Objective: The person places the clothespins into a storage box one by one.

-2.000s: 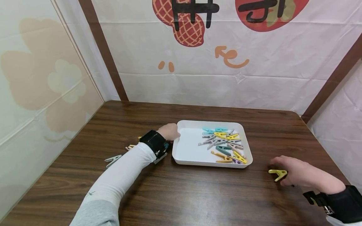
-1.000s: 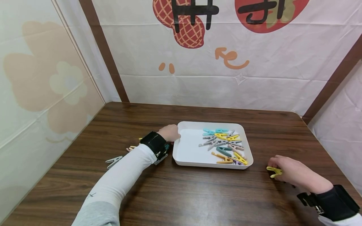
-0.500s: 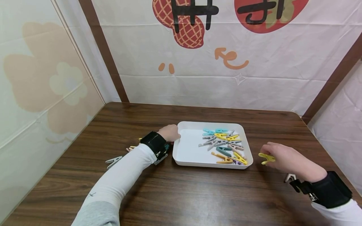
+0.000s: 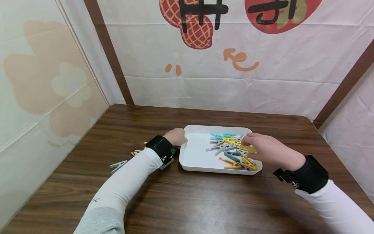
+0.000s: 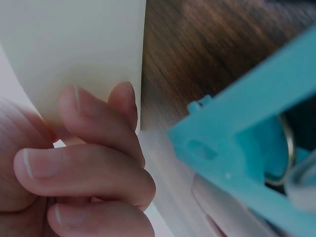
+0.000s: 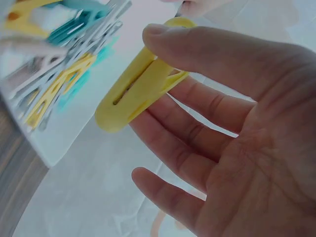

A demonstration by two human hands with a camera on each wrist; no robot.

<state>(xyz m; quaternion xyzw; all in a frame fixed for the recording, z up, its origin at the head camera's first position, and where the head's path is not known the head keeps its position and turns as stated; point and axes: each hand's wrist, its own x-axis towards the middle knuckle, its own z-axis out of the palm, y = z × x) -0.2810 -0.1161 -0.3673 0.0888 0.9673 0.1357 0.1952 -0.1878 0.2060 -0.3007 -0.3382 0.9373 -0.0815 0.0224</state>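
A shallow white tray (image 4: 194, 156) stands on the table, with clothespins (image 4: 230, 148) in yellow, grey, teal, turquoise and other colours lying over its right half. My left hand (image 4: 176, 136) grips the tray's left wall; in the left wrist view its fingers curl about the rim. Over the tray's right side is my right hand (image 4: 268, 150). Between thumb and fingers it pinches a yellow clothespin (image 6: 136, 91), seen clearly in the right wrist view. Near the left hand lies a turquoise clothespin (image 5: 242, 113), large and close to that wrist's camera.
A grey clothespin (image 4: 118, 165) lies on the brown wooden table (image 4: 187, 201) left of the tray. More clothespins are partly hidden behind the left forearm. White printed sheets (image 4: 190, 87) hang along the back and sides of the table.
My right hand has carried the yellow clothespin left and away from me, from the table's right side to over the tray. The left hand and tray have stayed put.
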